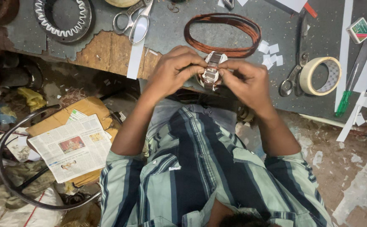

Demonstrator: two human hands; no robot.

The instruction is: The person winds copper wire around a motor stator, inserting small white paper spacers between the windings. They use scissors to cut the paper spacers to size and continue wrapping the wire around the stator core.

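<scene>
Both forearms reached forward from the striped sleeves, bare from above the elbow, and converged at the bench edge. The left hand [173, 71] was curled, fingers bent inward with the fingertips pinched together at its inner side. The right hand [244, 82] mirrored it, knuckles up, fingers folded toward the left. The two hands' fingertips met, touching.

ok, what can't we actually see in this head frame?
- Small grey metal part with white paper strips: lower end hidden by fingers of both hands, head view.
- Round grey toothed metal ring: top cut off by frame edge.
- Silver steel scissors: blade tips cut off at top edge.
</scene>
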